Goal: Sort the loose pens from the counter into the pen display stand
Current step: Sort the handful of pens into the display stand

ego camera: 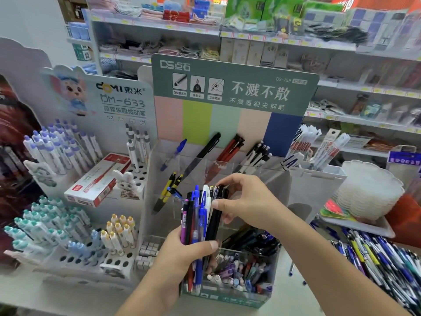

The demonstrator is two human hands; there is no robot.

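My left hand (pixel 182 258) grips a bundle of pens (pixel 200 215), blue, black, white and purple, held upright in front of the clear tiered pen display stand (pixel 227 169). My right hand (pixel 246 199) pinches a black pen (pixel 216 215) at the right side of the bundle, thumb on its barrel and fingers curled over its top. The stand's upper slots hold a blue pen (pixel 175 153), a black pen (pixel 205 153), red pens (pixel 230 149) and black-and-white pens (pixel 259 156). Yellow-and-black pens (pixel 168 190) lean in a middle slot. Its bottom bin (pixel 239 272) holds mixed pens.
A heap of loose pens (pixel 382 263) lies on the counter at the right. A white holed stand (pixel 68 224) with several capped pens stands left, with a red-and-white pen box (pixel 100 179) on it. Stacked white trays (pixel 369 192) sit right, with shop shelves behind.
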